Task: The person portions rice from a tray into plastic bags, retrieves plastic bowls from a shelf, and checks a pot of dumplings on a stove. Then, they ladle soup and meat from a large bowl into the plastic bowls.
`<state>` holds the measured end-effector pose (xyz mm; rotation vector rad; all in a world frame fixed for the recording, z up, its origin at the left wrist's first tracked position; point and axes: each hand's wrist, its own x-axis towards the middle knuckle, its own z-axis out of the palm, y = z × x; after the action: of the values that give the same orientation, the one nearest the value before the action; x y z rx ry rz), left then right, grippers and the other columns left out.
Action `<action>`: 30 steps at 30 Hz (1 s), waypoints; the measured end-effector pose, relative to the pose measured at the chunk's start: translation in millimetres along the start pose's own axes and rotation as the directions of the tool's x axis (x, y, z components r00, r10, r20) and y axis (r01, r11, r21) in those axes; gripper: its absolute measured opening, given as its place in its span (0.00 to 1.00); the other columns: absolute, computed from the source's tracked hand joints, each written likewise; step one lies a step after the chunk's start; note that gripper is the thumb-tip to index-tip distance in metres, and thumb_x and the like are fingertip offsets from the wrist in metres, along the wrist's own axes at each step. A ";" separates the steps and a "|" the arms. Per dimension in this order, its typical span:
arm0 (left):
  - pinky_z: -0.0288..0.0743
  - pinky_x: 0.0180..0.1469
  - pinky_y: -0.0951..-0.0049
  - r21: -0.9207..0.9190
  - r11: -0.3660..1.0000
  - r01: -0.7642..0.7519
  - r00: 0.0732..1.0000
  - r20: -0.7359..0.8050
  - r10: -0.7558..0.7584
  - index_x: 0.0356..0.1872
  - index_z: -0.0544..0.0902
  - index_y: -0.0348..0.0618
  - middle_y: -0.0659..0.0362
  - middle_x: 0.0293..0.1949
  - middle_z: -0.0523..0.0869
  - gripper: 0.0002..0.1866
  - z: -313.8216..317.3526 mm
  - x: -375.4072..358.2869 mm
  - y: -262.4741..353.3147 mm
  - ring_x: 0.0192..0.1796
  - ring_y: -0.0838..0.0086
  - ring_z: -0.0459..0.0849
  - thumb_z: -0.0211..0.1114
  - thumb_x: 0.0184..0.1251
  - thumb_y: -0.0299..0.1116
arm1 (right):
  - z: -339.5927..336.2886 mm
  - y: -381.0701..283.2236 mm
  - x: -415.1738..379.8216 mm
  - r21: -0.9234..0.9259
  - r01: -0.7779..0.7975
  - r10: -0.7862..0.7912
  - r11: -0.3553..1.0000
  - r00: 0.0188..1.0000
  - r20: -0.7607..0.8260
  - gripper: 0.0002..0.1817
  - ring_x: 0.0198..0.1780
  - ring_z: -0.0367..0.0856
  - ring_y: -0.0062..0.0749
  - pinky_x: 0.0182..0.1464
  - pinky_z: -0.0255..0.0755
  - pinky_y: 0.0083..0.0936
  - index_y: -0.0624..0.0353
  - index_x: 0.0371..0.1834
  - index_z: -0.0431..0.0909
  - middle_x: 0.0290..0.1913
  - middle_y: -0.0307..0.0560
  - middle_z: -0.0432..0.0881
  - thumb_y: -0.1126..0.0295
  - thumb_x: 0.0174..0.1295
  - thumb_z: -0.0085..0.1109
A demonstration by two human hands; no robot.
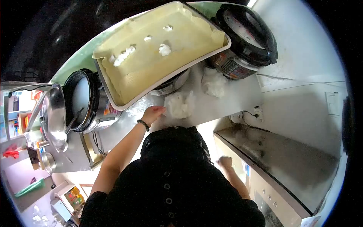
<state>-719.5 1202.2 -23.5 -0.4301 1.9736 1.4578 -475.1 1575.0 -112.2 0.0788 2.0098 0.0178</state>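
My left hand (154, 113) is at the table's front edge, its fingers pressed together at the left side of a crumpled white bag (179, 105). Whether they grip the bag's edge is too small to tell. My right hand (225, 162) hangs low at my right side, blurred and closed-looking, away from the table. Behind the bags, a metal tray (140, 99) lined with yellowish paper holds several white fluffy lumps (124, 56). A second white bag (214, 82) lies to the right of the first. Clear crinkled plastic (140, 106) sits just left of my left hand.
A black-lidded electric cooker (242, 41) stands at the back right. On the left are an open pot (81, 100) with a utensil and pale contents, and a tilted metal lid (54, 117). A dark-topped counter (280, 162) runs along the right wall, below a socket (258, 113).
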 end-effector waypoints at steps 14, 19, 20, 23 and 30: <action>0.69 0.41 0.80 -0.220 0.930 -0.294 0.955 -0.104 0.277 0.38 0.78 0.36 0.61 0.33 0.80 0.13 32.4 -12.5 14.3 0.37 0.80 0.76 0.60 0.58 0.35 | -264.6 -128.8 38.3 0.435 0.632 0.129 0.641 0.470 -0.873 0.16 0.27 0.74 0.36 0.31 0.69 0.29 0.60 0.34 0.76 0.34 0.48 0.77 0.58 0.50 0.59; 0.66 0.51 0.78 -0.382 0.909 -0.167 0.985 -0.021 0.172 0.44 0.74 0.36 0.59 0.37 0.80 0.14 25.7 -26.6 -4.8 0.43 0.76 0.76 0.59 0.60 0.34 | -259.0 -83.5 -12.3 0.417 0.715 -0.030 0.561 0.521 -0.853 0.15 0.25 0.72 0.24 0.30 0.67 0.21 0.60 0.39 0.75 0.27 0.43 0.77 0.62 0.52 0.59; 0.68 0.49 0.78 -0.379 0.900 -0.213 0.975 -0.017 0.223 0.42 0.75 0.37 0.60 0.37 0.80 0.13 26.5 -20.7 -13.1 0.42 0.77 0.76 0.58 0.61 0.34 | -277.0 -83.0 -34.5 0.430 0.723 0.023 0.541 0.499 -0.866 0.13 0.25 0.71 0.22 0.30 0.67 0.20 0.61 0.37 0.75 0.26 0.42 0.76 0.64 0.54 0.57; 0.69 0.46 0.79 -0.372 0.893 -0.253 0.965 -0.029 0.261 0.39 0.77 0.36 0.61 0.36 0.80 0.12 28.0 -10.0 -18.7 0.41 0.78 0.76 0.58 0.61 0.35 | -342.3 -78.5 -97.3 0.361 0.861 0.031 0.360 0.375 -0.926 0.08 0.23 0.68 0.18 0.30 0.65 0.18 0.61 0.34 0.76 0.23 0.37 0.75 0.68 0.59 0.51; 0.68 0.47 0.78 -0.245 0.933 -0.263 0.962 -0.001 0.271 0.39 0.77 0.37 0.61 0.37 0.80 0.15 33.0 -5.9 -15.6 0.41 0.78 0.75 0.59 0.60 0.39 | -481.7 -197.9 -157.6 -0.201 0.828 -0.478 0.524 0.091 -0.873 0.12 0.22 0.73 0.31 0.29 0.66 0.22 0.60 0.28 0.77 0.21 0.43 0.78 0.61 0.55 0.54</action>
<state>-695.9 1227.4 -36.9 -0.2439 1.8889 1.8785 -853.3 1378.5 226.0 -0.8697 2.8595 -1.1917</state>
